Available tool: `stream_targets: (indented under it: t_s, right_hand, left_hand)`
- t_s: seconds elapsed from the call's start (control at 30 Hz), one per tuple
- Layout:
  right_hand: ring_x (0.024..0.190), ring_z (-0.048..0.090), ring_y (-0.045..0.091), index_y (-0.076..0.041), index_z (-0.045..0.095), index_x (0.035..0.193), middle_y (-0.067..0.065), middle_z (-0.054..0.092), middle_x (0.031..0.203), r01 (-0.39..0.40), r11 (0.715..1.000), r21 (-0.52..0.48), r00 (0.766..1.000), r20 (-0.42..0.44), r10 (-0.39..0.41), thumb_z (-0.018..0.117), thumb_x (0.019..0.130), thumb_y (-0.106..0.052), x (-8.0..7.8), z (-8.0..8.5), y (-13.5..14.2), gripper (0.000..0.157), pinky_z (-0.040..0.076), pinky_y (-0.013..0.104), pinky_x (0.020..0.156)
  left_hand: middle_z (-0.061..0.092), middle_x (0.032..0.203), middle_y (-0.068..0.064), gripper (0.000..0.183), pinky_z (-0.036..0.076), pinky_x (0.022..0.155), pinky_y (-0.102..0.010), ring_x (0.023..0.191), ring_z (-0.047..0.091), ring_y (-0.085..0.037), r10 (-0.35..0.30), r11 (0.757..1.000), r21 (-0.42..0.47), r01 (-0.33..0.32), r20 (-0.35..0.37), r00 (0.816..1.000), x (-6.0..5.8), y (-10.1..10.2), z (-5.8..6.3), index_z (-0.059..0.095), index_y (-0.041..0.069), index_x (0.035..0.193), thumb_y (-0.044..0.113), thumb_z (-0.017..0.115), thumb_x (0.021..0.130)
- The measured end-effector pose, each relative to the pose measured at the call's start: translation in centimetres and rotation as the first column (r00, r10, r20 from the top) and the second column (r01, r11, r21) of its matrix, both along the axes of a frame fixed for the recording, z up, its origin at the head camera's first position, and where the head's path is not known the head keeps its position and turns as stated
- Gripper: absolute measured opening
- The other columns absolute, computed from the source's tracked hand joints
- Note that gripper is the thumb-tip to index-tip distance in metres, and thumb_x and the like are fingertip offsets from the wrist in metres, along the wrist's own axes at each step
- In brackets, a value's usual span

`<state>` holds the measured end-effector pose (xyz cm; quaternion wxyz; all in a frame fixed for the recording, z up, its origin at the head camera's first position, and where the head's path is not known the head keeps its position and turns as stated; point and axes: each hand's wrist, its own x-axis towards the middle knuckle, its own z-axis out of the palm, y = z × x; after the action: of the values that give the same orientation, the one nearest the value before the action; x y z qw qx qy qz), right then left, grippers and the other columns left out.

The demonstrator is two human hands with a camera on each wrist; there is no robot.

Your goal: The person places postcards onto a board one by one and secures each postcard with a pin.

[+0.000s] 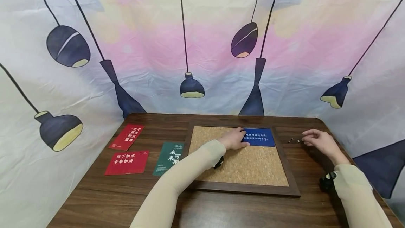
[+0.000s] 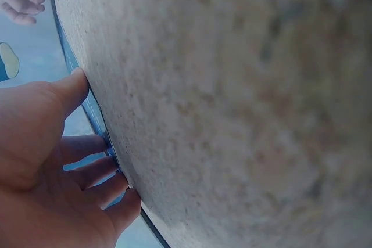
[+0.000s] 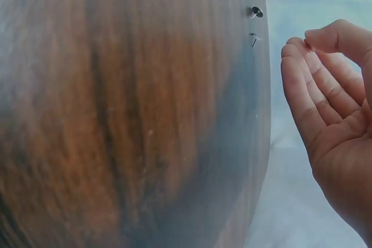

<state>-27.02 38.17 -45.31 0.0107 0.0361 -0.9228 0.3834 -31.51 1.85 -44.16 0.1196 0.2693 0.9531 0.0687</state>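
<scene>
My left hand (image 1: 232, 139) rests on the left part of a blue card (image 1: 258, 137) with white writing, fingers spread and hiding some of its text. The card lies flat at the top right corner of a cork board (image 1: 240, 164) in a dark wooden frame. In the left wrist view, the thumb and fingertips (image 2: 132, 197) touch down along the card. My right hand (image 1: 319, 141) is over the table right of the board, thumb and index tips together on a tiny dark thumbtack, mostly hidden. Several thumbtacks (image 3: 256, 12) lie beside its fingertips.
Two red cards, one (image 1: 127, 137) behind the other (image 1: 127, 162), lie on the wooden table (image 1: 240, 208) at the left. A green card (image 1: 167, 157) lies between them and the board, partly behind my left sleeve. A painted cloth (image 1: 215, 38) hangs behind the table.
</scene>
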Motion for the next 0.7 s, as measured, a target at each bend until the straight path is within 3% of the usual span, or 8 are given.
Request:
stream_targets:
  t_s: [0.13, 0.43, 0.7]
  right_hand:
    - [0.080, 0.071, 0.016, 0.009, 0.055, 0.124, 0.022, 0.072, 0.104, 0.021, 0.999, -0.038, 1.000, -0.011, -0.021, 0.063, 0.101, -0.027, -0.1, 0.2, -0.6, 0.044, 0.057, 0.029, 0.069]
    - [0.080, 0.072, 0.012, 0.010, 0.065, 0.122, 0.024, 0.072, 0.105, 0.000, 0.999, -0.034, 1.000, -0.022, -0.001, 0.056, 0.105, -0.027, -0.2, 0.4, -0.8, 0.042, 0.058, 0.028, 0.069]
    - [0.084, 0.069, 0.003, 0.020, 0.056, 0.128, 0.032, 0.066, 0.116, -0.036, 0.986, -0.164, 0.999, 0.009, 0.038, 0.051, 0.107, -0.013, -0.6, 0.3, -1.5, 0.039, 0.059, 0.031, 0.077]
  left_hand:
    - [0.032, 0.162, -0.007, 0.067, 0.035, 0.115, -0.036, 0.146, 0.034, -0.022, -0.003, 1.000, 0.003, 0.003, -0.004, 1.000, 0.0, 0.0, 0.0, 0.037, 0.015, 0.157, 0.050, 0.051, 0.103]
    - [0.032, 0.161, -0.007, 0.067, 0.035, 0.115, -0.036, 0.146, 0.035, -0.023, -0.012, 1.000, -0.001, 0.012, -0.011, 1.000, -0.1, 0.1, 0.0, 0.037, 0.014, 0.157, 0.050, 0.051, 0.103]
    - [0.033, 0.161, -0.008, 0.066, 0.035, 0.115, -0.035, 0.145, 0.036, -0.023, -0.018, 1.000, -0.009, 0.018, -0.011, 1.000, -0.1, 0.1, 0.0, 0.038, 0.013, 0.156, 0.050, 0.052, 0.103]
